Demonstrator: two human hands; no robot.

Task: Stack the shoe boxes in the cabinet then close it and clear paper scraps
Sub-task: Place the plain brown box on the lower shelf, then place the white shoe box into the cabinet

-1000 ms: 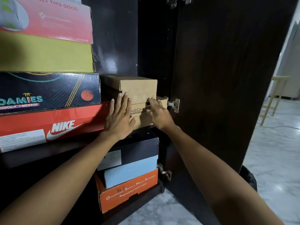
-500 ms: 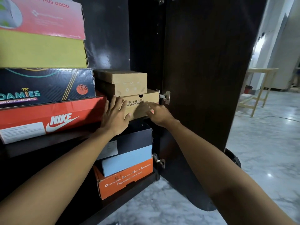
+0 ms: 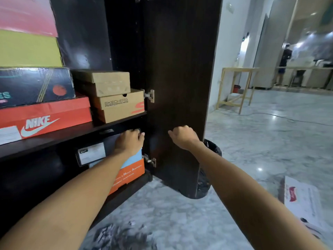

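Both hands are low in front of the open cabinet: the left hand (image 3: 130, 141) reaches in under the shelf (image 3: 72, 134), fingers curled over the top edge of the dark box (image 3: 93, 154) that heads the lower stack — I cannot tell whether it truly grips it or only rests there. The right hand (image 3: 182, 137) hangs loosely curled against the inside of the cabinet door (image 3: 180, 69), holding nothing, probably placed to swing the door shut. Beneath the dark box sit a pale blue box (image 3: 134, 157) and an orange box (image 3: 129, 175); above the shelf, 2 tan boxes — the Skechers box (image 3: 120, 107) with a smaller tan box (image 3: 106, 83) on it — stand pushed against the hinge side beside the red Nike box (image 3: 45, 118), likely so the door clears them. Stacking looks nearly done. A white box (image 3: 302, 201) lies on the marble floor (image 3: 252, 150), and crumpled paper scraps (image 3: 117, 235) wait near the person's feet.
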